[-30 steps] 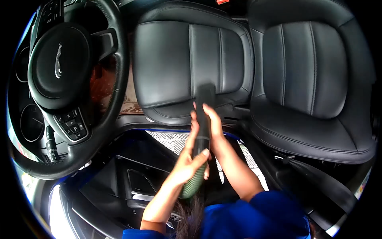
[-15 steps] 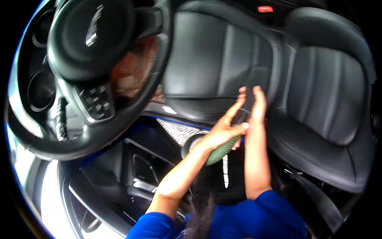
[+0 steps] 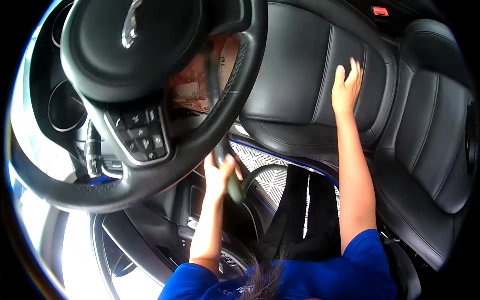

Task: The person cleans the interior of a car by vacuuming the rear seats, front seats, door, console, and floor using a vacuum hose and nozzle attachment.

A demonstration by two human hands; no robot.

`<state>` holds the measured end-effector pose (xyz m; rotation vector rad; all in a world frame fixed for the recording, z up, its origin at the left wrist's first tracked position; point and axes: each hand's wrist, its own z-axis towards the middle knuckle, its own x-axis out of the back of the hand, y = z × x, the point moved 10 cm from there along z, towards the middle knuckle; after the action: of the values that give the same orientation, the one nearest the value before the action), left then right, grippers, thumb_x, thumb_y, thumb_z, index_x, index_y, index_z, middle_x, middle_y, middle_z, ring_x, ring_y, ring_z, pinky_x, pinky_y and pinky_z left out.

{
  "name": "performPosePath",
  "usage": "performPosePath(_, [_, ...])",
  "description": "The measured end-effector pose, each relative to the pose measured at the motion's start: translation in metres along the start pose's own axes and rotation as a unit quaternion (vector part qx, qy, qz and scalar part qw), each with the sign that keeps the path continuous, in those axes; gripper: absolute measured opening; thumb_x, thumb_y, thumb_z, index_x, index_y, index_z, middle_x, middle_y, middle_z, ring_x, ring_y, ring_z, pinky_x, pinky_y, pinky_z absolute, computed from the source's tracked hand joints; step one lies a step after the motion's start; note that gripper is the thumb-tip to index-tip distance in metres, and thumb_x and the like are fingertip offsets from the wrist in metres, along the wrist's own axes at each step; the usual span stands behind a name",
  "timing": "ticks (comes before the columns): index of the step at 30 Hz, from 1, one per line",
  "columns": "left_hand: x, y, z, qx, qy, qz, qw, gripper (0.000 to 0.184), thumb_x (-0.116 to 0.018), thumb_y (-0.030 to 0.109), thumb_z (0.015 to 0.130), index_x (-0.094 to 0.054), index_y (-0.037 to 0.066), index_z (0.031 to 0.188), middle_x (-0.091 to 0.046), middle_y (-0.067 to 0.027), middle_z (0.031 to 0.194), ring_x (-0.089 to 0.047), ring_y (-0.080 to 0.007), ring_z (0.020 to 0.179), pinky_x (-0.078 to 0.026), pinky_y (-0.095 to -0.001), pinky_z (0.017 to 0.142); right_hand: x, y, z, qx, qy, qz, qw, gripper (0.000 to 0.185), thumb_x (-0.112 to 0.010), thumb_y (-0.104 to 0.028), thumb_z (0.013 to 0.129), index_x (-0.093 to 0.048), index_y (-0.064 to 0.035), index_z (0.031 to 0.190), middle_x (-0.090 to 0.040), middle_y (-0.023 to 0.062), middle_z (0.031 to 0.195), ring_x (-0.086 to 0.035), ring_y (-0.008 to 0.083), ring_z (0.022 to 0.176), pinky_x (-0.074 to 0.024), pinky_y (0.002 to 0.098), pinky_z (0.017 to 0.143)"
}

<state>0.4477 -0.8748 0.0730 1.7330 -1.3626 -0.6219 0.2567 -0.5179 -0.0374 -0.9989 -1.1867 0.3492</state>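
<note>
My left hand (image 3: 220,174) is closed around a vacuum hose (image 3: 235,189), whose green end shows below my fingers. From the hand a dark, blurred wand-like nozzle (image 3: 214,82) reaches up behind the steering wheel rim (image 3: 252,65) into the footwell. The rim partly covers it, so its tip is hard to make out. My right hand (image 3: 347,91) is empty, fingers stretched out, over or against the black leather driver's seat (image 3: 290,65); whether it touches the leather I cannot tell.
Reddish printed covering (image 3: 192,82) lies in the footwell. The open car door (image 3: 145,245) stands at lower left. Beside my legs is a patterned floor (image 3: 272,182). A rear seat (image 3: 425,125) is at right, and a red buckle (image 3: 380,11) at the top.
My hands, close together around the hose before, are now apart. The left went toward the steering wheel with the hose; the right let go and moved over the seat. The view shifted.
</note>
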Motion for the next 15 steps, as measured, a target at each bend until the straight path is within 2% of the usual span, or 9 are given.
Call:
performPosePath(1, [0.016,-0.011,0.028,0.011,0.024,-0.013,1.000,0.075,-0.071,0.022,0.086,-0.028,0.015,0.148,-0.060,-0.0130,0.083,-0.058,-0.0181,0.053,-0.051,-0.0293,0.044,-0.018,0.047,-0.009,-0.063,0.037,-0.042,0.996,0.057,-0.045,-0.036,0.096,-0.038,-0.0028,0.142,-0.031,0.0196,0.152,-0.022,0.0359,0.144,-0.0153,0.0494,0.117])
performPosePath(2, [0.034,-0.027,0.061,0.023,0.047,-0.026,0.998,0.065,-0.069,0.023,0.089,-0.036,0.011,0.143,-0.060,-0.0123,0.081,-0.057,-0.0181,0.050,-0.050,-0.0289,0.043,-0.015,0.025,-0.021,0.017,0.061,-0.173,0.983,0.057,-0.046,-0.031,0.095,-0.036,-0.0032,0.144,-0.029,0.0195,0.153,-0.022,0.0354,0.144,-0.0159,0.0490,0.117])
performPosePath(4, [0.091,-0.098,0.156,0.078,0.041,-0.106,0.990,0.047,-0.065,0.024,0.091,-0.047,0.003,0.130,-0.061,-0.0110,0.081,-0.056,-0.0172,0.049,-0.051,-0.0286,0.043,-0.014,0.009,-0.029,0.050,0.076,-0.214,0.973,0.056,-0.046,-0.028,0.094,-0.037,-0.0049,0.144,-0.029,0.0181,0.153,-0.023,0.0343,0.144,-0.0170,0.0493,0.116])
performPosePath(6, [0.114,-0.103,0.252,0.005,0.043,0.069,0.997,0.048,-0.064,0.025,0.092,-0.047,0.002,0.131,-0.064,-0.0154,0.087,-0.061,-0.0229,0.056,-0.053,-0.0310,0.048,-0.017,0.015,-0.030,0.042,0.084,-0.234,0.968,0.056,-0.047,-0.027,0.093,-0.038,-0.0057,0.144,-0.030,0.0171,0.153,-0.024,0.0334,0.144,-0.0177,0.0493,0.116])
performPosePath(8, [0.162,-0.105,0.368,-0.145,0.071,0.375,0.913,0.049,-0.063,0.026,0.093,-0.047,0.001,0.133,-0.067,-0.0198,0.092,-0.067,-0.0287,0.064,-0.055,-0.0335,0.053,-0.012,0.005,-0.032,0.067,0.094,-0.203,0.972,0.055,-0.047,-0.025,0.092,-0.039,-0.0058,0.143,-0.032,0.0169,0.152,-0.025,0.0339,0.143,-0.0179,0.0491,0.116])
performPosePath(10, [0.106,-0.060,0.386,-0.086,0.073,0.159,0.981,0.046,-0.065,0.026,0.092,-0.051,-0.003,0.125,-0.067,-0.0177,0.082,-0.064,-0.0259,0.057,-0.052,-0.0333,0.049,-0.014,0.009,-0.034,0.077,0.101,-0.203,0.971,0.055,-0.048,-0.024,0.090,-0.041,-0.0053,0.142,-0.034,0.0177,0.151,-0.027,0.0348,0.142,-0.0182,0.0492,0.116])
performPosePath(12, [0.117,-0.045,0.431,-0.091,0.172,0.211,0.958,0.044,-0.065,0.026,0.092,-0.051,-0.003,0.122,-0.066,-0.0146,0.075,-0.062,-0.0219,0.054,-0.049,-0.0334,0.046,-0.016,0.008,-0.036,0.098,0.099,-0.198,0.970,0.054,-0.046,-0.023,0.091,-0.042,-0.0046,0.141,-0.035,0.0183,0.150,-0.027,0.0357,0.142,-0.0179,0.0498,0.116])
performPosePath(13, [0.110,-0.050,0.434,-0.090,0.173,0.206,0.959,0.044,-0.065,0.026,0.092,-0.051,-0.003,0.122,-0.066,-0.0146,0.075,-0.062,-0.0219,0.054,-0.049,-0.0334,0.046,-0.016,0.006,-0.037,0.100,0.105,-0.193,0.970,0.053,-0.045,-0.022,0.091,-0.042,-0.0035,0.140,-0.035,0.0190,0.150,-0.028,0.0369,0.141,-0.0177,0.0506,0.115])
performPosePath(15, [0.050,-0.057,0.416,-0.100,0.086,0.185,0.974,0.044,-0.064,0.025,0.092,-0.051,-0.002,0.124,-0.066,-0.0152,0.075,-0.062,-0.0219,0.053,-0.050,-0.0337,0.045,-0.018,0.006,-0.033,0.112,0.105,-0.199,0.968,0.053,-0.045,-0.022,0.091,-0.042,-0.0032,0.140,-0.035,0.0193,0.150,-0.028,0.0372,0.141,-0.0178,0.0509,0.115])
